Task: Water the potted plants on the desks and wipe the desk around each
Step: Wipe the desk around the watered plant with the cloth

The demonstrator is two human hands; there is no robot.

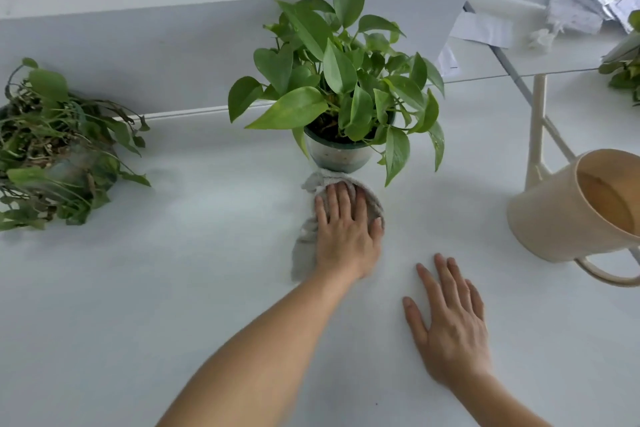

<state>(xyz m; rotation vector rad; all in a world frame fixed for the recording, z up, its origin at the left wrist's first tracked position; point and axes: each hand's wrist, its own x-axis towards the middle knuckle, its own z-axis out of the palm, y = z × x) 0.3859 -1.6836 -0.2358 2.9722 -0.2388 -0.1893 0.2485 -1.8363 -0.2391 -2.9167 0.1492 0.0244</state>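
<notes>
A leafy green potted plant (pixel 341 87) stands in a pale pot (pixel 337 158) at the middle of the white desk (pixel 173 288). Right in front of the pot lies a grey cloth (pixel 304 236). My left hand (pixel 346 236) presses flat on the cloth with straight fingers, fingertips close to the pot. My right hand (pixel 450 319) rests flat on the bare desk to the right and nearer to me, fingers spread, holding nothing. A beige watering can (pixel 561 208) with a long spout stands at the right edge.
A straggly, partly wilted plant (pixel 52 149) in a dark pot sits at the left. A low white divider (pixel 173 45) runs behind the plants. Beyond it lie papers and plastic bags (pixel 554 0). Another plant's leaves (pixel 627 69) show at the far right.
</notes>
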